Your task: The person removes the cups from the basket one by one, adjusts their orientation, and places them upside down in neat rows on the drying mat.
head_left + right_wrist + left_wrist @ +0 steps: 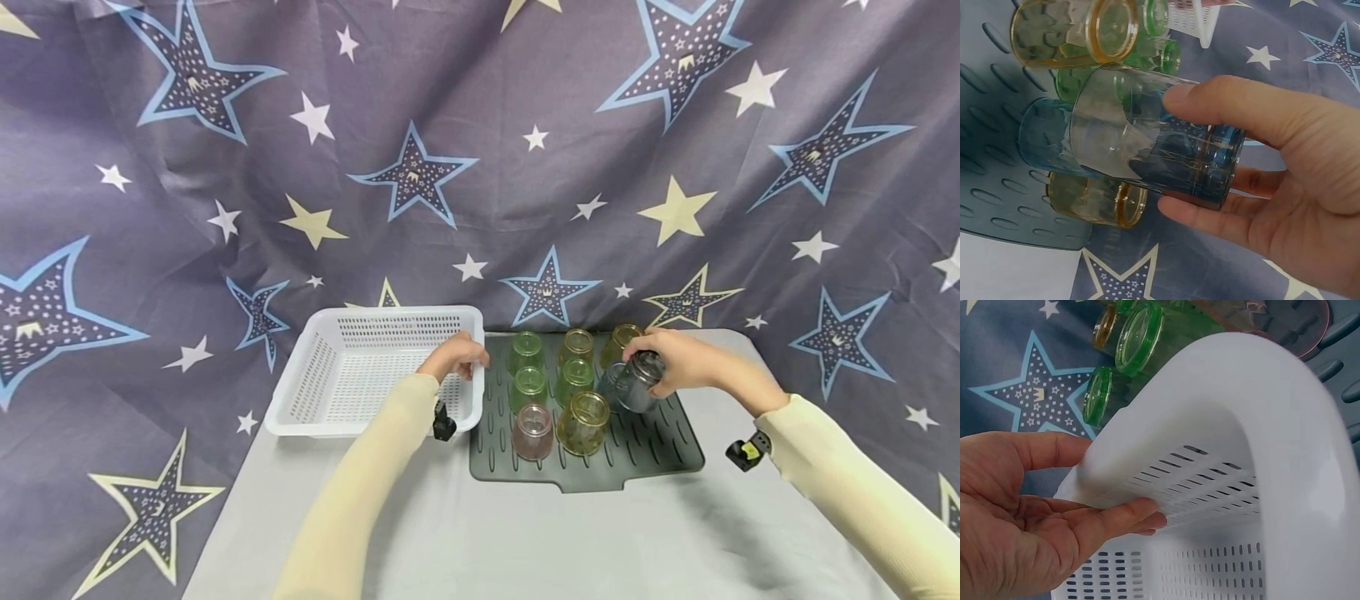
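My left hand [456,357] grips the right rim of a white plastic basket [330,430]. In the left wrist view its thumb lies outside the wall and its fingers inside. With my right hand [678,360] I hold a grey-blue glass tumbler [1147,137] by its base end, thumb on one side and fingers on the other, mouth toward the dark drying mat [510,468]. Behind it stands a blue glass [1044,134], partly hidden. Whether the held tumbler touches the mat I cannot tell.
Left of the held tumbler, several green glasses [529,388], amber glasses [583,423] and a pink glass [533,433] stand upside down on the mat. Basket and mat sit side by side on a white table [525,550]. A star-patterned cloth [495,242] hangs behind.
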A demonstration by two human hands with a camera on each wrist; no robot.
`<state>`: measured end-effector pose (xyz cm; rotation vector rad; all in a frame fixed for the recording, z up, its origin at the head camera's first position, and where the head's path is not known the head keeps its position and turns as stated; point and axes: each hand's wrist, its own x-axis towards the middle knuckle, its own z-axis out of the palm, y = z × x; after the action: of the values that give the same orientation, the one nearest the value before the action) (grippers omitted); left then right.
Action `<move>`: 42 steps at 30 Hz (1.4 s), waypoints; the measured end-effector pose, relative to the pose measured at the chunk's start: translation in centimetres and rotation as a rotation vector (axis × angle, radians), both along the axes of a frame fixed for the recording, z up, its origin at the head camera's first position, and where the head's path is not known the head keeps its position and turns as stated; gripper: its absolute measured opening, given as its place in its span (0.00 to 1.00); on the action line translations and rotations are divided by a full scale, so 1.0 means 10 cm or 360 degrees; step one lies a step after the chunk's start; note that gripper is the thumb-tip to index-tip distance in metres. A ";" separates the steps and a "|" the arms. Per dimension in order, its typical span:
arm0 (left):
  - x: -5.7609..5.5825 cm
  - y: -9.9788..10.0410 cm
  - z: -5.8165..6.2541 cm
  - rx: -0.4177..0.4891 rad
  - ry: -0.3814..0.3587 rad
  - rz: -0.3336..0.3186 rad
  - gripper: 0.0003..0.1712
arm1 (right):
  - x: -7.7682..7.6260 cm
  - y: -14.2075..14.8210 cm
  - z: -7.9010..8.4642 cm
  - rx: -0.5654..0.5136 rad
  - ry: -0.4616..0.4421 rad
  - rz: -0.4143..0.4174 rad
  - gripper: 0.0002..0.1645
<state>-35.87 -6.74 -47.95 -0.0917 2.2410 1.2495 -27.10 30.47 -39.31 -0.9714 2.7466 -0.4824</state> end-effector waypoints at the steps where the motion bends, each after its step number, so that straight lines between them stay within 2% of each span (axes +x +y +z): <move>1: -0.01 0.00 0.00 -0.0001 -0.0005 0.0003 0.14 | 0.00 0.00 -0.02 0.0002 0.0009 0.0005 0.35; 8: -0.03 0.00 0.02 -0.0076 -0.0022 -0.0051 0.15 | 0.00 0.03 -0.15 0.0000 0.0051 0.0064 0.35; 11: -0.03 -0.02 0.03 -0.0111 -0.0016 -0.0064 0.19 | 0.01 0.04 -0.19 0.0005 0.0034 0.0074 0.35; 18: 0.02 -0.05 0.04 -0.0092 -0.0021 0.0076 0.30 | 0.06 0.04 -0.26 0.0003 -0.0019 0.0082 0.34; 22: 0.04 -0.03 0.04 -0.0133 0.0040 0.0139 0.29 | 0.08 0.05 -0.31 0.0026 -0.0027 0.0074 0.34; 27: 0.04 0.00 0.04 -0.0256 0.0172 0.0191 0.24 | 0.09 0.07 -0.35 0.0047 -0.0030 0.0058 0.34; 30: 0.03 0.02 0.06 -0.0338 0.0203 0.0199 0.21 | 0.08 0.08 -0.38 0.0056 -0.0040 0.0047 0.34; 36: -0.02 0.04 0.10 -0.0479 0.0143 0.0173 0.23 | 0.09 0.08 -0.42 0.0061 -0.0075 0.0033 0.36; 42: -0.03 0.01 0.08 -0.0410 0.0132 0.0201 0.29 | 0.11 0.09 -0.47 0.0030 -0.0077 0.0039 0.35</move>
<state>-36.15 -6.64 -47.13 -0.2878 2.4923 1.0371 -26.01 31.38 -44.03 -0.9750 2.6885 -0.4686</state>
